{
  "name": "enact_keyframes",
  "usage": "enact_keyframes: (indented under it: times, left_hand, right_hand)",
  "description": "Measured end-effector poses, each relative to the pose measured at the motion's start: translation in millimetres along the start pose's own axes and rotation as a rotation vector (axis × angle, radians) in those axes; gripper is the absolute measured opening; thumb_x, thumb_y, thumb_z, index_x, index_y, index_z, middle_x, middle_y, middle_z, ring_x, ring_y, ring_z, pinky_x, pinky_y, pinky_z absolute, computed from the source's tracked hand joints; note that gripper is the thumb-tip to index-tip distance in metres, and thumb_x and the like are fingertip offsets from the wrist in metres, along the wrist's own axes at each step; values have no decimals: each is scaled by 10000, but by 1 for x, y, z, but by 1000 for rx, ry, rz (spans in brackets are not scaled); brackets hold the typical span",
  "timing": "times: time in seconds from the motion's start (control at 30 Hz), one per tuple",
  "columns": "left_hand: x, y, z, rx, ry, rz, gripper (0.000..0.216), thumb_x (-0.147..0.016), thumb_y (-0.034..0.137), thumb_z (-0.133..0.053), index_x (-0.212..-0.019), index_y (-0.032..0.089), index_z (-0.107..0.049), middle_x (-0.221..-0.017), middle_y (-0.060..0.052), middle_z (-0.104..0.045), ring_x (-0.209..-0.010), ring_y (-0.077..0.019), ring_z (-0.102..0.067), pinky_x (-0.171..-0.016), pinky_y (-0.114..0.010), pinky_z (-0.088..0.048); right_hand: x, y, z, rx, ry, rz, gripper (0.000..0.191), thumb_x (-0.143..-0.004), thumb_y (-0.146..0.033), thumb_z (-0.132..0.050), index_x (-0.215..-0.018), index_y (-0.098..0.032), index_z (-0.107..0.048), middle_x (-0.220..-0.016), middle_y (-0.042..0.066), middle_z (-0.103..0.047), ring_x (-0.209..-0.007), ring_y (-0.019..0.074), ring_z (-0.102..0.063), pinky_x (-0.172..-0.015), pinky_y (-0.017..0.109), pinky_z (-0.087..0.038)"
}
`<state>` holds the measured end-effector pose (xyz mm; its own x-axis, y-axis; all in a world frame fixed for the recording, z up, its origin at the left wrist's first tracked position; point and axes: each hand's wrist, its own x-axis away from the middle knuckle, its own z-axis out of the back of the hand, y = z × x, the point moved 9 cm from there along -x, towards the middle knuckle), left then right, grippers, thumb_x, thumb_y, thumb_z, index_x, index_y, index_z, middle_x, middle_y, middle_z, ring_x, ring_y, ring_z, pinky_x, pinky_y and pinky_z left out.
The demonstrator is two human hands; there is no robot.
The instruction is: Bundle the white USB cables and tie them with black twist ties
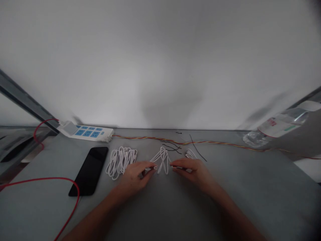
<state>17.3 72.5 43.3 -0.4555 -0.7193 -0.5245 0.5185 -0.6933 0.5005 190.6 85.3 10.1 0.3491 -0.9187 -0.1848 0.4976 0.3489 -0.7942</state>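
Note:
A white cable (163, 160) hangs in loose, crossing loops between my two hands. My left hand (136, 175) pinches one part of it between thumb and fingers. On the other side my right hand (194, 172) is closed on another part, its fingertips pressed together. Just beyond my left hand lies a bunch of coiled white cables (121, 160). Part of another white cable bundle (191, 154) shows behind my right hand, which hides the rest. Several short black twist ties (173, 147) are scattered on the table beyond the loops.
A white power strip (87, 132) with blue sockets stands at the back left, a charger plugged in. Its twisted red-yellow cord (145, 137) runs along the back. A black phone (90, 170) lies left, a red cable (75, 197) near it. A clear bottle (278, 125) is at right.

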Motion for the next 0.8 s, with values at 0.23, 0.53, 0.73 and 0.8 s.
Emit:
enact_keyframes:
  times: [0.23, 0.53, 0.73, 0.8]
  left_hand:
    - [0, 1, 2, -1, 20, -10, 114, -860, 200, -576, -942, 190, -655, -830, -19, -750, -515, -86, -614, -575, -212, -522]
    - [3, -2, -1, 15, 11, 13, 111, -867, 208, -569, -947, 197, -645, -841, -18, -742, -540, -89, -609, -600, -221, -520]
    - [11, -36, -3, 178, 48, 387, 196, -946, 265, -404, -1094, 187, -505, -878, -47, -721, -637, -119, -650, -609, -239, -508]
    - [12, -43, -6, 212, 42, 465, 234, -946, 290, -395, -1139, 173, -458, -802, -30, -690, -649, -132, -650, -629, -260, -510]
  right_hand:
    - [-1, -3, 1, 9, 5, 8, 199, -864, -320, -579, -1006, -326, -718, -948, 11, -742, -768, 170, -670, -590, 264, -521]
    - [-1, -1, -1, -3, -4, -20, 193, -861, -370, -574, -983, -316, -713, -939, 11, -737, -788, 178, -668, -622, 280, -519]
    - [1, 12, 3, -125, 94, -151, 284, -950, -403, -379, -1085, -249, -575, -903, 39, -688, -756, 173, -636, -626, 288, -502]
    - [1, 15, 4, -79, 123, -172, 313, -957, -391, -347, -1171, -245, -522, -815, 25, -653, -682, 165, -609, -624, 295, -489]
